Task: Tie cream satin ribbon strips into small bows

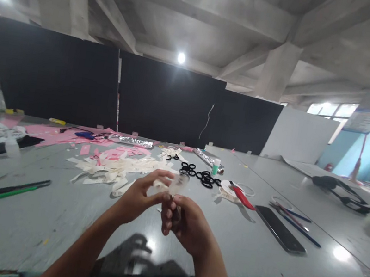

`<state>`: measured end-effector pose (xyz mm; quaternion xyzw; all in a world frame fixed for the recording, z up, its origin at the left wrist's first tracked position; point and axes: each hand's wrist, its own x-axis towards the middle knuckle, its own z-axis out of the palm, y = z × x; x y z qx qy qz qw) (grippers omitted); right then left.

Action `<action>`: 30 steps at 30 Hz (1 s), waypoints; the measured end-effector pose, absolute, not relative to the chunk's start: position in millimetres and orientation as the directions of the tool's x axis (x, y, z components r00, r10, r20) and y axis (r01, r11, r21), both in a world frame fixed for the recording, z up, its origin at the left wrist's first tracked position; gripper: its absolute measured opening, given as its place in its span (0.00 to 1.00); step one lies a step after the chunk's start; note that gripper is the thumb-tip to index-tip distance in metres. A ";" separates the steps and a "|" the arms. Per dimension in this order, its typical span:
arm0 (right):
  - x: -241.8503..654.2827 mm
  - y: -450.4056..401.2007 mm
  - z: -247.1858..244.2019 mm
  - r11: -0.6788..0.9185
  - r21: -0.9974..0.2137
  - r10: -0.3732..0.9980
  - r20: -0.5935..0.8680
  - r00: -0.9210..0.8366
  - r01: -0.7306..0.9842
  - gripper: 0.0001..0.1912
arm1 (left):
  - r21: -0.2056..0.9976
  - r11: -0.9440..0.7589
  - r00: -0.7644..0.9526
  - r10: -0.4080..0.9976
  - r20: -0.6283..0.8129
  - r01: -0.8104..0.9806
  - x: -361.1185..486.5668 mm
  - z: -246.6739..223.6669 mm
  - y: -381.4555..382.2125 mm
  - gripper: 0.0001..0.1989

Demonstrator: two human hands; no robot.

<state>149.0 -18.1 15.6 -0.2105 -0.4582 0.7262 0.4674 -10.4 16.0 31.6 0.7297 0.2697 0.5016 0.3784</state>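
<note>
Over the near middle of the table, my two hands come together around a pale, partly see-through strip [179,183], blurred and loosely curled. My left hand [137,196] pinches it between thumb and fingers from the left. My right hand [190,226] is closed below, its thumb and curled fingers gripping something dark and small that I cannot make out. Behind the hands lies a heap of cream fabric-like strips [110,169]. Several black rings [205,177] are grouped just beyond my right hand.
A green utility knife [0,193] lies at left. To the right are a red-handled tool [244,198] on a white roll [228,187], a phone [279,229] and thin tools [298,222]. A glue stick [215,167] stands behind. Pink scraps [62,137] cover the back left.
</note>
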 end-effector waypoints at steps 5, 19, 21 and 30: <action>147.6 -12.8 14.8 0.084 -0.943 0.941 0.181 -0.285 -0.321 0.09 | 0.876 -0.482 0.344 0.828 0.443 0.030 -8.5 38.5 25.3 0.11; 149.0 38.7 16.1 0.254 -0.946 0.966 0.260 0.000 -0.199 0.15 | 0.945 -0.323 0.212 0.921 0.327 -0.057 -9.0 33.9 50.1 0.15; 150.6 42.6 16.2 0.245 -0.953 0.968 0.251 -0.016 -0.181 0.19 | 0.952 -0.273 0.208 0.932 0.298 -0.139 -7.1 35.1 56.1 0.16; 144.5 94.3 32.3 0.343 -0.937 0.935 0.347 0.067 0.063 0.16 | 0.940 -0.330 0.114 0.941 0.320 0.085 -3.2 32.4 98.5 0.21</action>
